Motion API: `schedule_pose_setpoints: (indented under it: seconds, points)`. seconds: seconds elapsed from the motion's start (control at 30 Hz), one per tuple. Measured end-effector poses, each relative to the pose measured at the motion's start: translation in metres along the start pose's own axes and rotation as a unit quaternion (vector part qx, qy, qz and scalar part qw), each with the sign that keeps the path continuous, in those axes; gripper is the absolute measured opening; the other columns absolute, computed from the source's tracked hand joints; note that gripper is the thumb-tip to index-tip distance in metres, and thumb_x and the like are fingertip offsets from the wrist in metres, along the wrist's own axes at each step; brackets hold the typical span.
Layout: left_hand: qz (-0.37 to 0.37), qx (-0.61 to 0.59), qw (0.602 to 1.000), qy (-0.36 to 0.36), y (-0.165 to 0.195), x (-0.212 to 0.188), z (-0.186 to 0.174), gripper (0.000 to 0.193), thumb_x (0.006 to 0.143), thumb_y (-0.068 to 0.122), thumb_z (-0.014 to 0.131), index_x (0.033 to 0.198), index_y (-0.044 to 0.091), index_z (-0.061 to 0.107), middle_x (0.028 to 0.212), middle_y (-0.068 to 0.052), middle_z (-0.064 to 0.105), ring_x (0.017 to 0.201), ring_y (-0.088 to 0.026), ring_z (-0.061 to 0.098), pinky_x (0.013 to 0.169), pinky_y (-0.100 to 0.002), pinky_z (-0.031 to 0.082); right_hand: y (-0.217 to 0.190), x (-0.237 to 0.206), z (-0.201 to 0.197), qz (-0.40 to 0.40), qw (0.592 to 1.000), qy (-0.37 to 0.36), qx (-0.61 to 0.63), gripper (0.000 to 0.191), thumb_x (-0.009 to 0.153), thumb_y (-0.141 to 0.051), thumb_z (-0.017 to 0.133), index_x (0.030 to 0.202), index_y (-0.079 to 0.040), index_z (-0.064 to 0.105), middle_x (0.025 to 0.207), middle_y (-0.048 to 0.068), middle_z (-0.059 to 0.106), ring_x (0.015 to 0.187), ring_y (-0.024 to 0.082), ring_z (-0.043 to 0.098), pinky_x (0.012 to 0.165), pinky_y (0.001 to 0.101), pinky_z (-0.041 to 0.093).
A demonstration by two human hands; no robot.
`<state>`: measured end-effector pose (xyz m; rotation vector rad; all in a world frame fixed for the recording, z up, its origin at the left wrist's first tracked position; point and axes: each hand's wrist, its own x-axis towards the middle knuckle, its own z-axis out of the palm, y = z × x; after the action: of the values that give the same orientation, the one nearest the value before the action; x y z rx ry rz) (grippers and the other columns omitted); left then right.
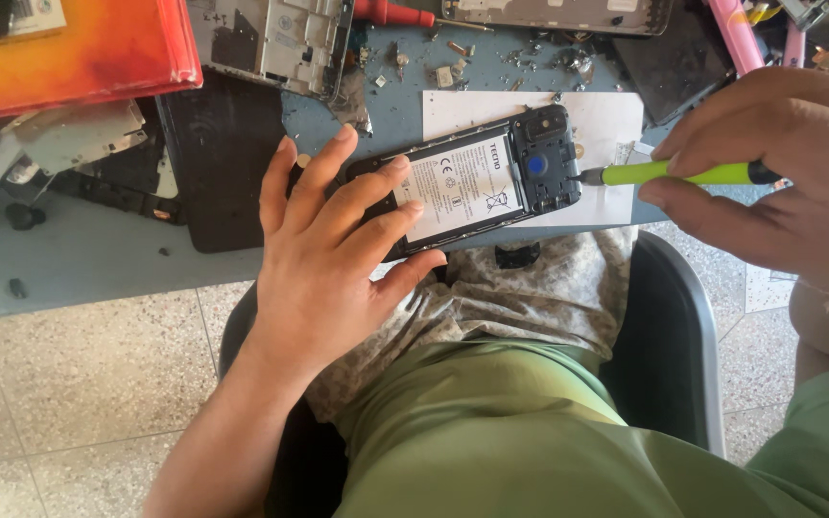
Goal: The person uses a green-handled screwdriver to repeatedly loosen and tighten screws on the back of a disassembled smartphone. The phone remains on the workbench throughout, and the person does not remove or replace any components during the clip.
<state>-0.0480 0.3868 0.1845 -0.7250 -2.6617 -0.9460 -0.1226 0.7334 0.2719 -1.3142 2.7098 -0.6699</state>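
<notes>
Head view: my left hand [333,254] lies fingers spread on the phone [472,182], its long axis running 8 to 2 o'clock. My right hand [779,182] pinches a screwdriver [674,174], tip seemingly touching the phone's 3 o'clock edge.

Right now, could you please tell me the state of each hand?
Left hand: open, fingers spread flat on the opened black phone with its white-labelled battery.
Right hand: closed on the lime-green-handled screwdriver, its tip at the phone's edge.

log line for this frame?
left hand: pins opened phone | right hand: green screwdriver, tip at phone's camera end | on white paper
</notes>
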Motion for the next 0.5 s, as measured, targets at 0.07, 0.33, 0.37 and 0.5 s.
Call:
schedule_pose_setpoints:
  seconds: [0.07, 0.33, 0.37, 0.5]
  points:
    - [0.001, -0.002, 1.0, 0.001, -0.003, 0.001, 0.001, 0.041, 0.084, 0.038, 0.093, 0.11, 0.012, 0.075, 0.137, -0.004, 0.066, 0.145, -0.034, 0.047, 0.124, -0.064, 0.024, 0.003, 0.002, 0.003, 0.002, 1.0, -0.002, 0.008, 0.032, 0.08, -0.007, 0.088, 0.097, -0.002, 0.061, 0.093, 0.017, 0.072, 0.088, 0.027, 0.074, 0.073, 0.0362, 0.06]
    - [0.0, -0.001, 1.0, -0.002, -0.009, 0.004, 0.006, 0.042, 0.083, 0.038, 0.094, 0.109, 0.012, 0.075, 0.136, -0.005, 0.067, 0.144, -0.035, 0.048, 0.124, -0.065, 0.024, 0.012, -0.001, 0.009, 0.007, 1.0, -0.004, 0.004, 0.034, 0.078, -0.006, 0.088, 0.098, -0.001, 0.061, 0.094, 0.018, 0.072, 0.086, 0.027, 0.074, 0.073, 0.0363, 0.059]
    - [0.0, -0.001, 1.0, -0.003, -0.009, 0.004, 0.006, 0.042, 0.083, 0.038, 0.094, 0.109, 0.012, 0.075, 0.136, -0.004, 0.067, 0.144, -0.035, 0.048, 0.124, -0.065, 0.024, 0.012, -0.003, 0.007, 0.014, 1.0, -0.004, 0.006, 0.034, 0.078, -0.006, 0.088, 0.098, -0.001, 0.061, 0.095, 0.018, 0.072, 0.087, 0.027, 0.074, 0.073, 0.0352, 0.059]
    - [0.002, -0.002, 1.0, -0.002, -0.007, 0.003, 0.005, 0.042, 0.084, 0.038, 0.094, 0.11, 0.012, 0.075, 0.137, -0.004, 0.066, 0.145, -0.035, 0.048, 0.125, -0.065, 0.024, 0.01, -0.008, 0.007, 0.023, 1.0, -0.003, 0.008, 0.034, 0.079, -0.007, 0.089, 0.099, -0.002, 0.061, 0.097, 0.018, 0.071, 0.088, 0.027, 0.074, 0.072, 0.0333, 0.059]
